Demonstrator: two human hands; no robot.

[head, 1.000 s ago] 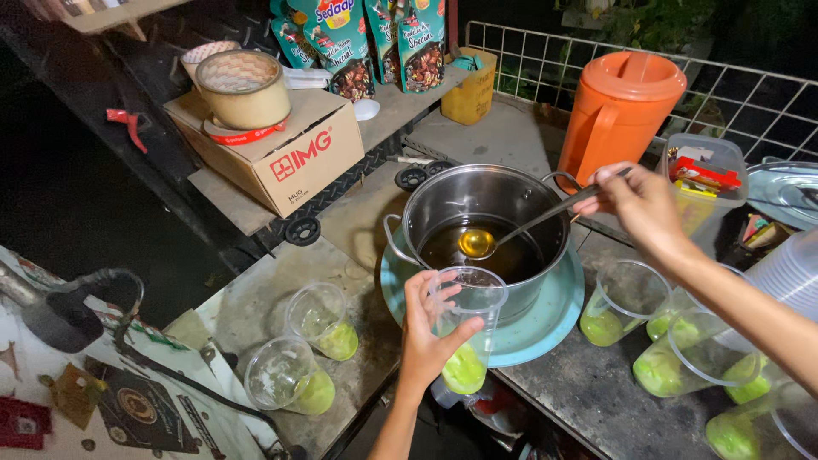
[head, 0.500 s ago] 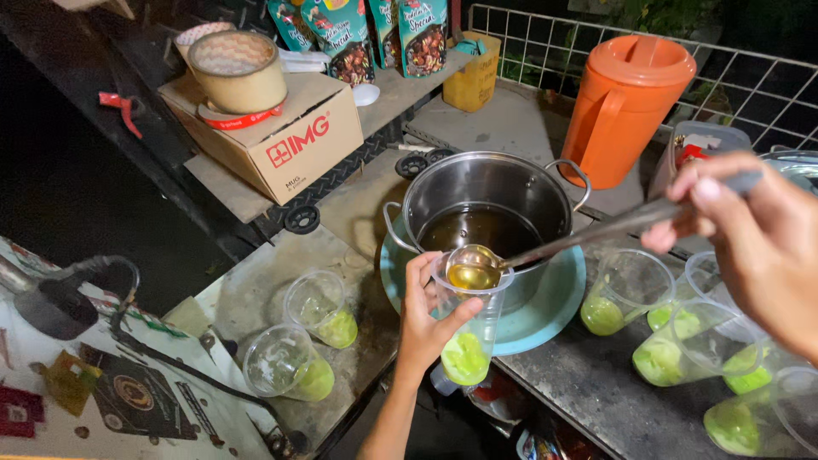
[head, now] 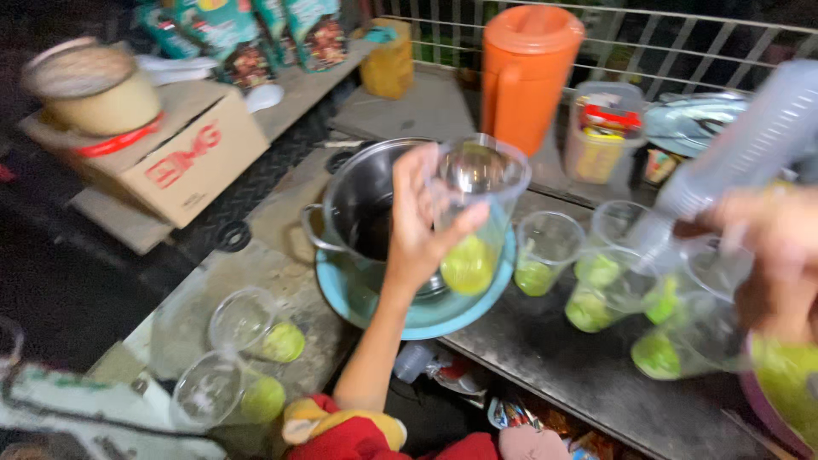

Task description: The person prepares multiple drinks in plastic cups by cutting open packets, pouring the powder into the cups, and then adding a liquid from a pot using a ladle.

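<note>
Head camera: view looks down on a dim drinks counter, blurred by motion.
Left hand [head: 417, 230]: fingers and thumb wrapped around a clear plastic cup [head: 473, 213], held up and tilted over the steel pot [head: 366, 213].
Cup contents: a green lime piece sits at the cup's bottom; any liquid is too blurred to tell.
Change: half a second ago the cup stood low at the pot's near rim with a ladle over its mouth; now it is raised higher and the ladle is out of sight, so the pour into this cup looks finished.
Right hand [head: 771, 264]: blurred at the right edge, now beside a stack of clear cups [head: 741, 153]; whether its fingers are spread or closed cannot be told.
Pot: rests on a teal plate [head: 426, 315].
Right of pot: more cups with lime [head: 545, 255].
Near left: two cups with lime [head: 247, 324].
Far side: orange jug [head: 524, 77], cardboard box [head: 179, 153].
</note>
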